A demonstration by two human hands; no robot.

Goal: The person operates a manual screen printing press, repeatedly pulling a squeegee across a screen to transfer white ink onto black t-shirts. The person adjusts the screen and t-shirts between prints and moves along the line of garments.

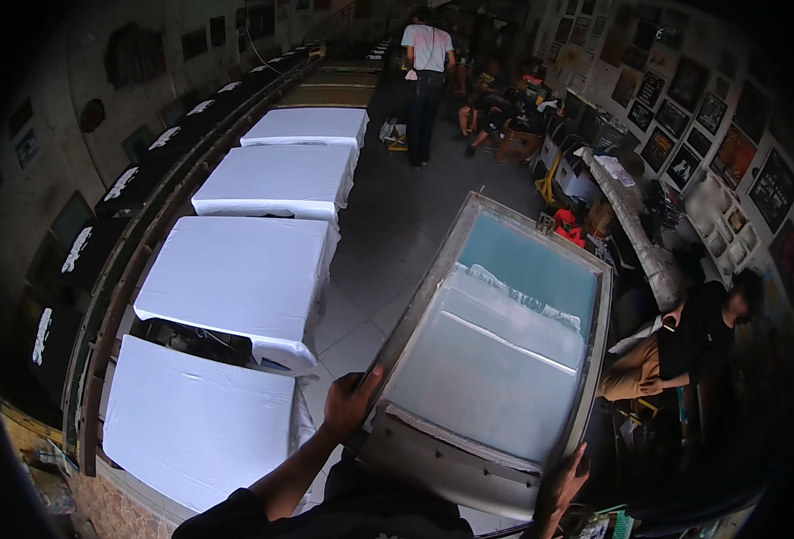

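Note:
I carry a screen printing frame tilted in front of me. Its mesh is teal at the far end, with a ragged band of white ink across the middle and a pale grey film nearer me. Along its near end lies a broad grey bar like a squeegee. My left hand is closed on the frame's left edge, thumb on top. At the lower right edge, my right hand grips the frame; part of its fingers is hidden. White cloth-covered boards stand in a row on my left.
A long rail runs beside the boards, with black shirts beyond it. A person stands ahead on the tiled floor; another person sits at the right. Along the right wall is a cluttered bench.

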